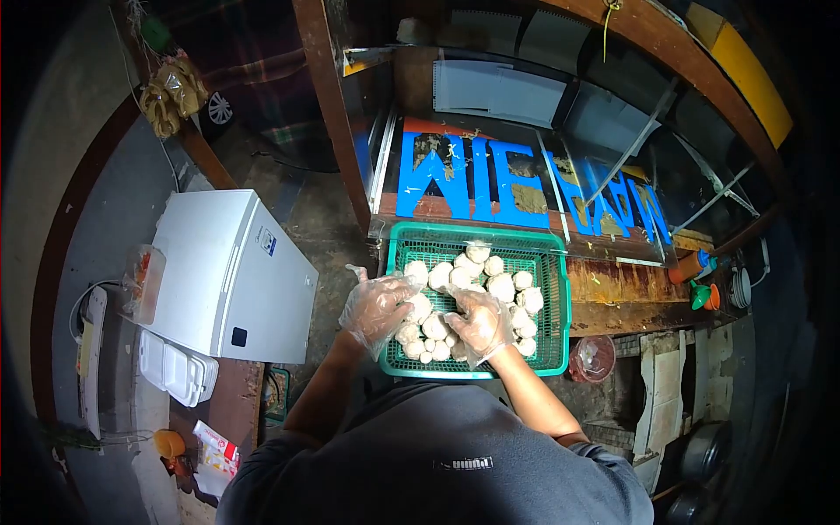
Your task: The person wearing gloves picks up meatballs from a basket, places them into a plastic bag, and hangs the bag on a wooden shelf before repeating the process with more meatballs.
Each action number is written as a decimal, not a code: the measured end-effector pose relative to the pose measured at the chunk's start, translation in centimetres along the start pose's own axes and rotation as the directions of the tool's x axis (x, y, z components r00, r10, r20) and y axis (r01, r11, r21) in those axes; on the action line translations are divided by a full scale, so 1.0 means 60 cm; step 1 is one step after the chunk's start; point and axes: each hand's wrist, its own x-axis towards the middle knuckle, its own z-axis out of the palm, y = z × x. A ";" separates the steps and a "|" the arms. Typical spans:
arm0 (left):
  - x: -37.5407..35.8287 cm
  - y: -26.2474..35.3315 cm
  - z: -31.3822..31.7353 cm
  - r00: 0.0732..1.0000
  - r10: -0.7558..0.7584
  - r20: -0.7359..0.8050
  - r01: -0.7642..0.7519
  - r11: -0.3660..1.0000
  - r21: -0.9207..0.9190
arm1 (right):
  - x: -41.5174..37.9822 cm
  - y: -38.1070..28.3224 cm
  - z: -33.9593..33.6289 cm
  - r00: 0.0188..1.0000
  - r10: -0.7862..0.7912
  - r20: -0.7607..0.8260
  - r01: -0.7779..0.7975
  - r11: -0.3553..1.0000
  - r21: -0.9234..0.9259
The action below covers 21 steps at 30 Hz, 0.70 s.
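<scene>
Blue lettering (480, 181) is seen, in the head view, beyond a green basket (563, 297). In it, pale, lumpy, roughly round balls (500, 287) of mixed sizes are heaped. Some are covered by the left hand (378, 306) and right hand (481, 324), both wrapped in clear plastic and loosely curved; whether anything is gripped cannot be told.

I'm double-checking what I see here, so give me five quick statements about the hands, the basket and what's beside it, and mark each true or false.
1. The left hand and right hand are both gloved in clear plastic. True.
2. Pale balls lie in the basket. True.
3. The basket is red. False: it is green.
4. The right hand holds a spoon. False: no spoon shows; it is among the pale balls.
5. A white appliance stands left of the basket. True.
</scene>
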 end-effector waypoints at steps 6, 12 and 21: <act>-0.003 0.010 0.017 0.996 0.000 0.092 -0.014 0.988 0.155 | 0.001 0.028 0.008 0.994 0.093 -0.057 -0.099 0.988 -0.115; 0.027 0.030 0.070 0.990 -0.013 0.137 0.029 0.993 -0.117 | -0.005 0.045 -0.022 0.983 0.124 -0.132 -0.145 0.976 -0.162; 0.094 0.031 0.139 0.908 -0.262 0.327 0.255 0.965 0.066 | 0.008 0.092 -0.017 0.985 0.150 0.085 -0.127 0.965 -0.231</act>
